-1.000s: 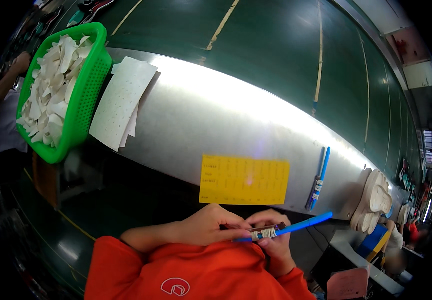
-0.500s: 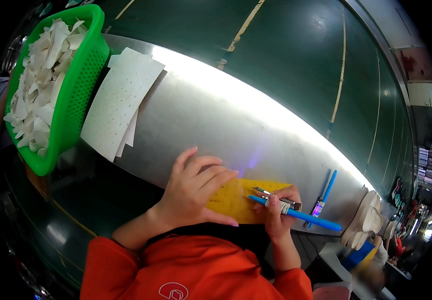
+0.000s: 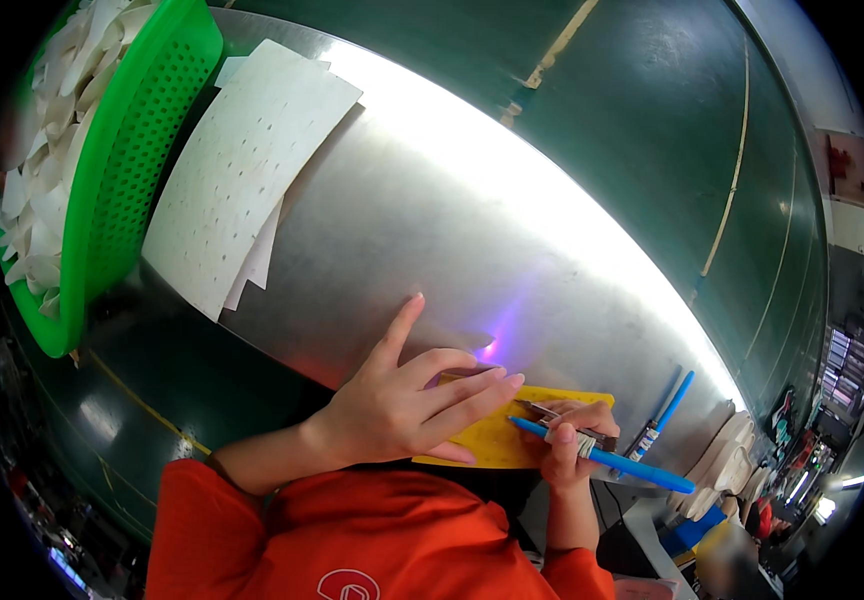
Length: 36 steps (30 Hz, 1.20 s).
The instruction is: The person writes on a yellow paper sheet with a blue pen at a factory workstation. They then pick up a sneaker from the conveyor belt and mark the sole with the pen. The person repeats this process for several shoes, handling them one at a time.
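Note:
My left hand (image 3: 397,405) is open, palm down, its index finger lifted away from the others. Its lower fingers overlap the left part of a yellow card (image 3: 502,448) that lies near the metal table's close edge. At the card's right side, my right hand (image 3: 564,448) is closed around a blue pen (image 3: 642,470) together with a slim pointed metal tool (image 3: 544,409). A whitish band wraps the pen near my fingers. Both points aim left, over the card. Part of the card is hidden under my hands.
Pale perforated sheets (image 3: 252,170) lie stacked at the table's left. Beyond them stands a green basket (image 3: 142,150) full of white cut pieces (image 3: 47,200). More blue pens (image 3: 664,412) and pale sole-shaped pieces (image 3: 717,455) are at the right. A green surface (image 3: 642,120) borders the metal table (image 3: 402,220).
The view has shifted, bringing the basket and sheets closer to the left rim. My left hand's index finger has spread farther from the others. The right hand keeps its grip on the pen and tool.

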Each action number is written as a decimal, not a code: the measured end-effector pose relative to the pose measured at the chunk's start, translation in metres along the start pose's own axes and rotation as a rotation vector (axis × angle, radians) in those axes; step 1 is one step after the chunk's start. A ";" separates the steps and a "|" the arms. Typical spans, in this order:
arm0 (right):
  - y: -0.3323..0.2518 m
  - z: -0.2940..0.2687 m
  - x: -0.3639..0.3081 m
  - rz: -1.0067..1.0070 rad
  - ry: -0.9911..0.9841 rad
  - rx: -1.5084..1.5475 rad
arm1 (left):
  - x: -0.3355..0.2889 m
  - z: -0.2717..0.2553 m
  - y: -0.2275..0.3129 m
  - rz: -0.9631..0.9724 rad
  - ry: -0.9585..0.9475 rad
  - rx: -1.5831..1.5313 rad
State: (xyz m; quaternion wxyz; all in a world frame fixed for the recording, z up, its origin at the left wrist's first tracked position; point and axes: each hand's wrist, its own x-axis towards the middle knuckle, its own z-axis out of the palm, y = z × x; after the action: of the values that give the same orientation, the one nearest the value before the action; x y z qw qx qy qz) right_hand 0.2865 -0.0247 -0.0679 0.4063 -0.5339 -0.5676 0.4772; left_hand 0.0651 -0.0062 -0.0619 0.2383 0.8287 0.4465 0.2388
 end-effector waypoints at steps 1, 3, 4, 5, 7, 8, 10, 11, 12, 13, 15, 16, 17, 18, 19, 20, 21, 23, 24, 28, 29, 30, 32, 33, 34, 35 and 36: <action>0.000 0.000 0.001 0.000 -0.002 0.002 | 0.000 0.000 0.000 0.003 0.014 0.002; -0.001 0.001 0.001 0.000 -0.005 0.005 | 0.000 0.001 0.000 -0.003 0.022 0.006; -0.001 0.001 0.002 -0.019 -0.004 -0.004 | 0.001 0.001 0.000 -0.001 0.016 0.015; 0.000 0.001 0.002 -0.039 -0.002 -0.014 | 0.001 0.000 0.000 0.001 0.010 0.022; 0.000 0.002 0.001 -0.056 -0.003 -0.019 | 0.002 -0.001 0.000 0.010 -0.003 0.034; 0.000 0.003 0.001 -0.055 -0.004 -0.015 | 0.003 -0.002 0.000 0.017 -0.011 0.038; -0.002 0.004 0.001 -0.041 0.000 -0.044 | 0.005 -0.005 0.003 0.003 -0.026 0.010; -0.003 0.004 0.000 -0.030 0.005 -0.079 | 0.006 -0.006 0.005 -0.018 -0.032 -0.023; -0.005 0.004 0.001 -0.017 0.010 -0.114 | 0.008 -0.007 0.008 -0.048 -0.041 -0.059; -0.008 0.004 0.001 -0.008 0.010 -0.119 | 0.011 -0.007 0.011 -0.063 -0.041 -0.116; -0.013 0.003 0.003 0.007 0.014 -0.116 | 0.016 -0.004 0.018 -0.115 -0.049 -0.241; -0.015 0.003 0.004 -0.004 -0.004 -0.178 | 0.019 -0.001 0.020 -0.103 -0.036 -0.244; -0.017 0.004 0.004 -0.018 -0.015 -0.229 | 0.022 0.002 0.021 -0.094 -0.026 -0.256; -0.018 0.005 0.004 -0.020 -0.008 -0.274 | 0.025 0.006 0.021 -0.093 -0.035 -0.264; -0.019 0.007 0.003 -0.034 -0.008 -0.289 | 0.027 0.009 0.020 -0.074 -0.011 -0.273; -0.019 0.010 0.002 -0.035 0.008 -0.296 | 0.028 0.012 0.019 -0.065 -0.006 -0.275; -0.019 0.012 0.000 -0.028 0.013 -0.306 | 0.029 0.015 0.018 -0.058 -0.003 -0.279; -0.016 0.016 -0.002 -0.084 0.034 -0.354 | 0.030 0.019 0.015 -0.038 0.018 -0.276; -0.015 0.017 -0.003 -0.107 0.039 -0.380 | 0.030 0.021 0.014 -0.032 0.021 -0.269; -0.015 0.018 -0.004 -0.043 0.035 -0.274 | 0.030 0.023 0.012 -0.044 0.056 -0.318; -0.016 0.019 -0.004 -0.024 0.039 -0.255 | 0.030 0.023 0.012 -0.048 0.053 -0.327; -0.017 0.019 -0.004 -0.006 0.042 -0.235 | 0.030 0.022 0.012 -0.058 0.046 -0.336; -0.019 0.021 -0.005 -0.017 0.056 -0.248 | 0.030 0.022 0.012 -0.054 0.046 -0.338; -0.019 0.022 -0.005 -0.024 0.063 -0.255 | 0.030 0.022 0.012 -0.059 0.041 -0.341; -0.019 0.023 -0.005 -0.028 0.067 -0.259 | 0.030 0.021 0.012 -0.053 0.040 -0.343; -0.019 0.023 -0.005 -0.033 0.072 -0.262 | 0.029 0.021 0.012 -0.052 0.036 -0.346; -0.018 0.023 -0.005 -0.043 0.073 -0.268 | 0.029 0.021 0.011 -0.053 0.027 -0.348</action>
State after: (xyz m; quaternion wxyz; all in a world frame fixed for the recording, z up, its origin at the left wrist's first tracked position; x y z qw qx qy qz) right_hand 0.2606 -0.0321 -0.0553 0.3616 -0.5883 -0.6224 0.3685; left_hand 0.0992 0.0089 -0.0664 0.3784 0.7597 0.4231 0.3173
